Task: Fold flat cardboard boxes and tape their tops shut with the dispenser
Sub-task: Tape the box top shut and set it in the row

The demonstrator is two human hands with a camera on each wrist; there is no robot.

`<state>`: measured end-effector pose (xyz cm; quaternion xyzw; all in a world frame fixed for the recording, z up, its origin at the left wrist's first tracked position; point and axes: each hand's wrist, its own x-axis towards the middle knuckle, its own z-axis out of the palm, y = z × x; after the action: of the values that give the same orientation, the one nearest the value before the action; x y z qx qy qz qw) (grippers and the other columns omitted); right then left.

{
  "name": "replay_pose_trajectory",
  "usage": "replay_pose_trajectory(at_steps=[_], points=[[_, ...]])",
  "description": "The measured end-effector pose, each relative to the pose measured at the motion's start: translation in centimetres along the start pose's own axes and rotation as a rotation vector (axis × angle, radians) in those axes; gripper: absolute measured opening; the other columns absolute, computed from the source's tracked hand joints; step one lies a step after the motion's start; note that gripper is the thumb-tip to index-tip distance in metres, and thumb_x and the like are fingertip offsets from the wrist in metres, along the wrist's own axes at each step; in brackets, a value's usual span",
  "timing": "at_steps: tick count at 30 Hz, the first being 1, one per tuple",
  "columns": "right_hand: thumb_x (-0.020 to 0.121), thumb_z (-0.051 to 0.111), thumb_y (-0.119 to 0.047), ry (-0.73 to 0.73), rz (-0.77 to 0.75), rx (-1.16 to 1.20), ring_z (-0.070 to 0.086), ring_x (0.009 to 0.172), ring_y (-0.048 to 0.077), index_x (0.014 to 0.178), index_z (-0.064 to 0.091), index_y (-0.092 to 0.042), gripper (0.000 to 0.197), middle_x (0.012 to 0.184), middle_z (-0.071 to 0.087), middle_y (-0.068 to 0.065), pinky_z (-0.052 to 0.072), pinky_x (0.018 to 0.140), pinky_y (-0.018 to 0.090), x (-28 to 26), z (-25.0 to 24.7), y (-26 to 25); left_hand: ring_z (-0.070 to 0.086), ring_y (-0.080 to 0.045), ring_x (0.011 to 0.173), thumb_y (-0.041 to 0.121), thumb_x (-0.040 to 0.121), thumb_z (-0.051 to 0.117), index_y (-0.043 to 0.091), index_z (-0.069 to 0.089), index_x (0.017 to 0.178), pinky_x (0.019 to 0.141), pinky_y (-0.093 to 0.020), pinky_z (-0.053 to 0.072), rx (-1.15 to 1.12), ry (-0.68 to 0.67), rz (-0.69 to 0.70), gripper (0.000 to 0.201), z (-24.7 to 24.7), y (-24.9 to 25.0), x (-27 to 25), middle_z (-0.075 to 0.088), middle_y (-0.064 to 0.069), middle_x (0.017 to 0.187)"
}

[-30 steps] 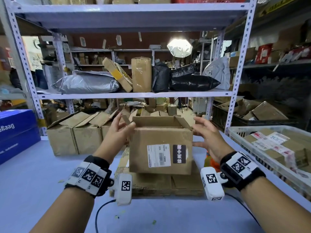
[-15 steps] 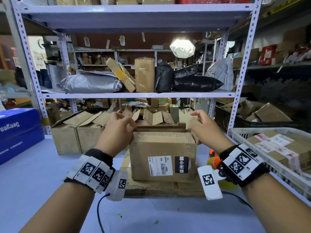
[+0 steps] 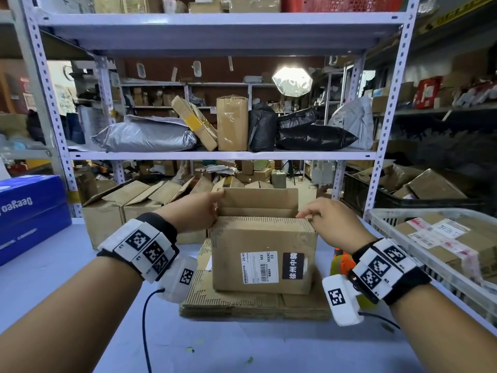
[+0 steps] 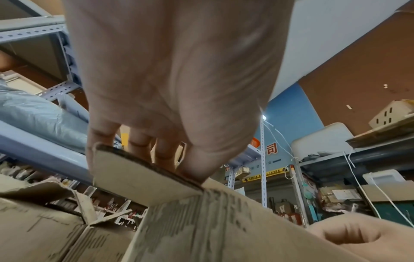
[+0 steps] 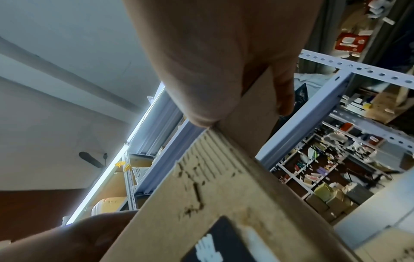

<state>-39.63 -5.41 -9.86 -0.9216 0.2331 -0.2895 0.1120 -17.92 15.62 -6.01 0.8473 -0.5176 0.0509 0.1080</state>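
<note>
Upfront, cardboard box, label reading "MX MXRC 03", "26/42"

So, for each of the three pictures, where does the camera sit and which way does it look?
Head: worn high, looks forward and down at the box; both forearms, left hand and right hand show.
Left wrist: under the left hand, looks along its fingers at a side flap.
Right wrist: under the right hand, looks up along the box's other side flap.
Shared: all show the box.
</note>
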Motion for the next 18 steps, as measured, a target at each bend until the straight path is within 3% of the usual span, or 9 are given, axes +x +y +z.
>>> replay_pose_trajectory(at_steps=[2, 5, 7, 9, 11, 13, 15, 16, 18], points=[[0.1, 0.045, -0.011, -0.038, 0.0, 0.049, 0.057, 0.117, 0.018, 0.112, 0.073, -0.024, 0.034, 0.126, 0.065, -0.002, 0.041, 0.091, 0.028, 0.2, 0.3, 0.1, 0.059, -0.01, 0.098, 0.001, 0.094, 0.051, 0.03, 0.011, 0.161, 0.079, -0.01, 0.043, -0.069, -0.06, -0.003, 0.083, 0.0, -0.3, 0.2, 0.063, 0.005, 0.119], [0.102, 0.041, -0.016, -0.127, -0.003, 0.056, 0.053, 0.125, 0.014, 0.128, 0.065, -0.028, 0.037, 0.136, 0.061, -0.007, 0.04, 0.095, 0.028, 0.6, 0.2, 0.4, 0.049, -0.012, 0.132, -0.009, 0.092, 0.046, 0.042, -0.007, 0.158, 0.11, -0.027, 0.039, -0.213, -0.153, -0.011, 0.099, -0.1, -0.4, 0.1, 0.048, 0.009, 0.149], [0.102, 0.039, -0.019, -0.182, -0.016, 0.022, 0.055, 0.122, 0.016, 0.138, 0.054, -0.038, 0.043, 0.14, 0.057, -0.009, 0.045, 0.096, 0.033, 0.9, -0.2, 0.4, 0.047, -0.023, 0.137, -0.008, 0.091, 0.043, 0.048, -0.016, 0.154, 0.112, -0.04, 0.041, -0.207, -0.184, 0.006, 0.103, 0.1, -0.1, 0.1, 0.047, 0.003, 0.146], [0.102, 0.034, -0.022, -0.263, -0.01, -0.015, 0.052, 0.124, 0.019, 0.147, 0.038, -0.044, 0.051, 0.149, 0.048, -0.007, 0.045, 0.096, 0.037, 1.5, -0.4, 0.3, 0.055, -0.035, 0.126, -0.002, 0.092, 0.044, 0.048, -0.018, 0.154, 0.105, -0.048, 0.045, -0.099, -0.196, 0.001, 0.101, 0.0, 0.1, 0.3, 0.048, -0.006, 0.133], [0.103, 0.028, -0.024, -0.354, 0.01, -0.106, 0.037, 0.134, 0.022, 0.152, 0.028, -0.044, 0.053, 0.158, 0.033, -0.007, 0.034, 0.105, 0.037, 2.3, -0.5, 0.1, 0.048, -0.034, 0.133, -0.002, 0.093, 0.041, 0.043, -0.004, 0.158, 0.112, -0.049, 0.04, -0.026, -0.238, -0.011, 0.091, -0.1, 0.3, 0.6, 0.041, -0.009, 0.151], [0.106, 0.021, -0.025, -0.424, 0.032, -0.182, 0.023, 0.141, 0.021, 0.154, 0.027, -0.034, 0.05, 0.163, 0.021, -0.006, 0.021, 0.112, 0.038, 2.6, -0.3, -0.5, 0.03, -0.028, 0.148, -0.005, 0.093, 0.037, 0.039, 0.028, 0.157, 0.122, -0.046, 0.025, 0.025, -0.277, 0.036, 0.078, -0.2, 0.6, 0.8, 0.023, -0.002, 0.166], [0.108, 0.015, -0.025, -0.438, 0.017, -0.222, 0.019, 0.143, 0.022, 0.154, 0.023, -0.023, 0.047, 0.164, 0.017, 0.002, 0.016, 0.114, 0.044, 2.7, 0.0, -1.0, 0.045, -0.025, 0.138, -0.003, 0.094, 0.036, 0.036, 0.055, 0.139, 0.116, -0.042, 0.035, 0.035, -0.242, 0.057, 0.062, -0.2, 0.8, 0.9, 0.043, 0.0, 0.155], [0.108, 0.012, -0.026, -0.448, 0.032, -0.222, 0.019, 0.144, 0.025, 0.154, 0.021, -0.024, 0.046, 0.164, 0.017, 0.003, 0.016, 0.114, 0.048, 2.8, 0.1, -1.2, 0.055, -0.025, 0.125, -0.002, 0.093, 0.037, 0.034, 0.06, 0.131, 0.108, -0.042, 0.044, 0.029, -0.22, 0.043, 0.057, -0.1, 0.8, 0.9, 0.056, -0.002, 0.142], [0.107, 0.008, -0.031, -0.477, 0.076, -0.245, 0.02, 0.143, 0.033, 0.152, 0.019, -0.029, 0.047, 0.161, 0.021, 0.008, 0.018, 0.113, 0.052, 3.0, 0.4, -1.2, 0.062, -0.024, 0.108, -0.004, 0.09, 0.036, 0.032, 0.062, 0.126, 0.095, -0.042, 0.053, -0.015, -0.178, 0.026, 0.057, -0.1, 0.6, 0.8, 0.064, -0.001, 0.122]])
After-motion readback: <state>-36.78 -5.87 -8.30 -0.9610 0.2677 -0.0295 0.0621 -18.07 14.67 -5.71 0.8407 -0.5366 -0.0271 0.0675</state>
